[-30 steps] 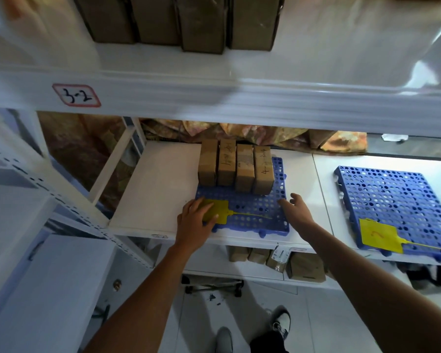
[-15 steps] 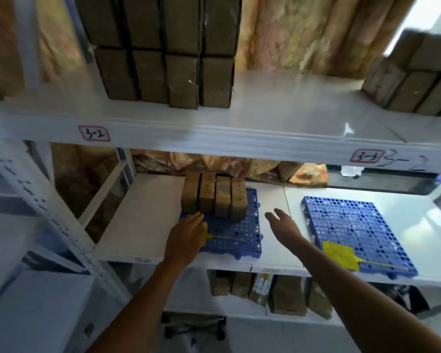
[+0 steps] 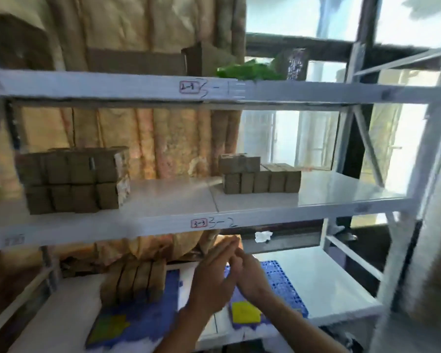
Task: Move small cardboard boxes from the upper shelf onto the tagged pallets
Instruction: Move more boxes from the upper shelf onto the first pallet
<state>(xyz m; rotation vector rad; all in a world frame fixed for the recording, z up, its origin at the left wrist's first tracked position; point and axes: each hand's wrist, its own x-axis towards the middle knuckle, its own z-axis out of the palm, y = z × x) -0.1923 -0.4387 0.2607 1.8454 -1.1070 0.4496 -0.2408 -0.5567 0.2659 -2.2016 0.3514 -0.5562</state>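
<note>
Two groups of small cardboard boxes stand on the upper shelf [image 3: 168,197]: a two-layer stack at left [image 3: 71,182] and a lower row with two boxes on top at right [image 3: 260,178]. On the shelf below, a blue pallet [image 3: 163,319] with a yellow tag [image 3: 107,327] carries several upright boxes [image 3: 135,281]. A second blue pallet [image 3: 283,284] with a yellow tag [image 3: 246,312] lies to its right. My left hand [image 3: 211,281] and my right hand [image 3: 250,276] are raised together in front of the lower shelf, fingers loose, holding nothing.
A top shelf [image 3: 138,85] holds flat cardboard and a green item [image 3: 250,70]. White uprights and a diagonal brace [image 3: 367,146] frame the rack at right. Wrapped tan material [image 3: 150,138] stands behind the shelves, and a bright window [image 3: 290,138] shows behind the rack.
The view has swung up and to the right. Both hands have left the left pallet, risen and come together in front of the lower shelf.
</note>
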